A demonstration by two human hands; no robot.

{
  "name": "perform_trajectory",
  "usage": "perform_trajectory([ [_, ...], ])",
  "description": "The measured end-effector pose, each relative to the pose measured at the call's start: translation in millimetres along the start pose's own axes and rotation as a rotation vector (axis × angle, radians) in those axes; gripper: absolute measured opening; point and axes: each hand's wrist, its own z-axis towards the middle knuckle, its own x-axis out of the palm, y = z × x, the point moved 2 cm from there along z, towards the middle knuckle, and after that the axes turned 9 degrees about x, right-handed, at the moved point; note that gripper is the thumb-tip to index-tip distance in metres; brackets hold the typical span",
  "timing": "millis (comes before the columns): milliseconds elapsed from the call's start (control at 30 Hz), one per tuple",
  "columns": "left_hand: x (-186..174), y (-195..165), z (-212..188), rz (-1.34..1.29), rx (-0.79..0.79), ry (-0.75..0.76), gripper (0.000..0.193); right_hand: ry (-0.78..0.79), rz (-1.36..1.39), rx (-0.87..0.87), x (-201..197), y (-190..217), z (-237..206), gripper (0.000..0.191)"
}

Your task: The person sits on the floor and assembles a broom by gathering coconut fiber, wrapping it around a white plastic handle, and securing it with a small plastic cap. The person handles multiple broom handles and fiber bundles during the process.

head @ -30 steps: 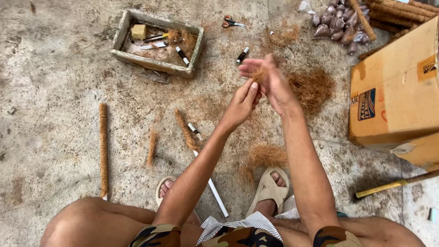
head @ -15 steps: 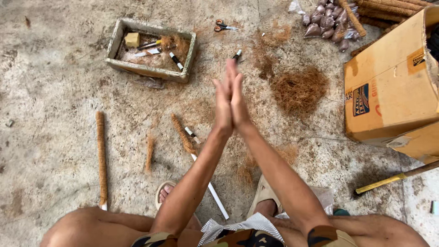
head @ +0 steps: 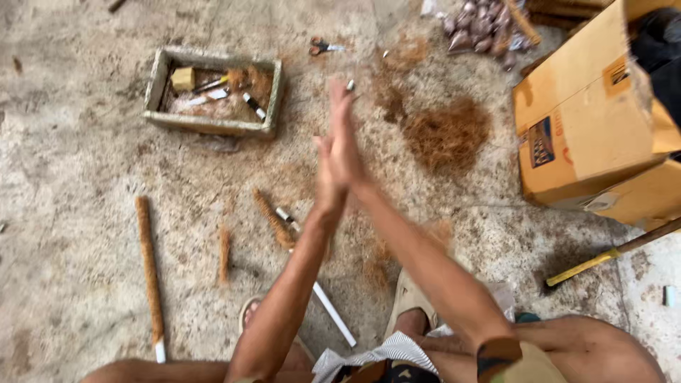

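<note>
left hand [head: 328, 177] pressed flat against right hand [head: 345, 135] – fibre pile [head: 445, 133] beyond

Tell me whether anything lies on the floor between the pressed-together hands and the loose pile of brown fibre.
Nothing visible does. The left hand and right hand are pressed palm to palm above the floor; the fibre pile lies to their right, with only fibre-dusted concrete floor between.

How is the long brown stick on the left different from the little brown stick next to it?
The long brown stick stretches much farther along the floor than the little brown stick. The long brown stick shows a white tip at its near end; the little brown stick shows none. Both look wrapped in brown fibre and lie flat on the concrete floor, left of the hands.
</note>
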Motion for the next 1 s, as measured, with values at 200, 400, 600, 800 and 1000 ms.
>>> perform_trajectory([
  [200,0,3,-3,-0.143,-0.156,-0.091,0.086,-0.097,0.002,0.065,-5,-7,10,0.081],
  [400,5,-10,-4,-0.087,-0.129,-0.025,0.088,-0.032,0.007,-0.085,4,17,1,0.076],
  [600,3,-23,2,-0.094,-0.006,0.033,0.087,-0.096,-0.013,-0.056,5,28,3,0.076],
  [800,1,-17,0,-0.048,-0.022,0.056,0.082,-0.254,-0.067,0.086,-21,4,38,0.083],
  [1000,-3,-7,9,0.200,0.081,-0.164,0.040,-0.010,0.204,0.191,-44,-13,49,0.090],
])
